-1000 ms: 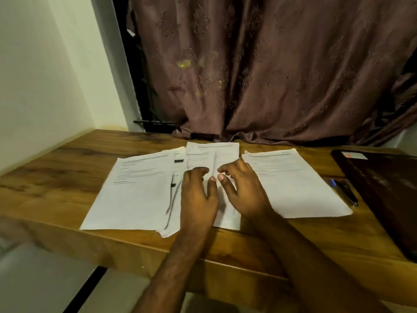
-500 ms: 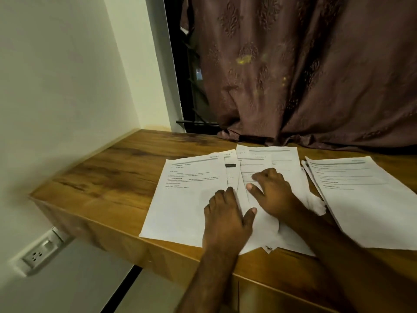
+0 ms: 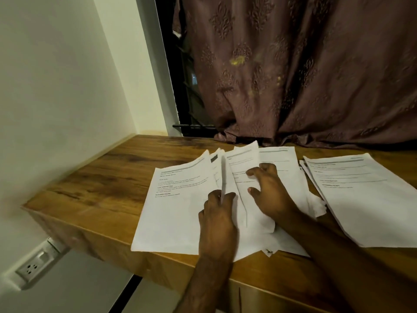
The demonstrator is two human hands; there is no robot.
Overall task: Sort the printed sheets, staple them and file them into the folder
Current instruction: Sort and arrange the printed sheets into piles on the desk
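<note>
My desk [image 3: 108, 184] is a wooden slab set into the corner, its left end against the wall. Directly on it lie printed sheets: a fanned, overlapping batch [image 3: 180, 213] in front of me and a separate stack [image 3: 365, 199] just to its right, near the curtain's hem [image 3: 316, 138].

Home room, desk corner. Wooden desk [image 3: 108, 177] against plain cream wall [image 3: 56, 75] at left; heavy mauve embossed curtain [image 3: 293, 71] over dark window at far side; wall socket [image 3: 33, 265] below desk, near left; printed sheets [image 3: 180, 199] spread on desktop.
</note>
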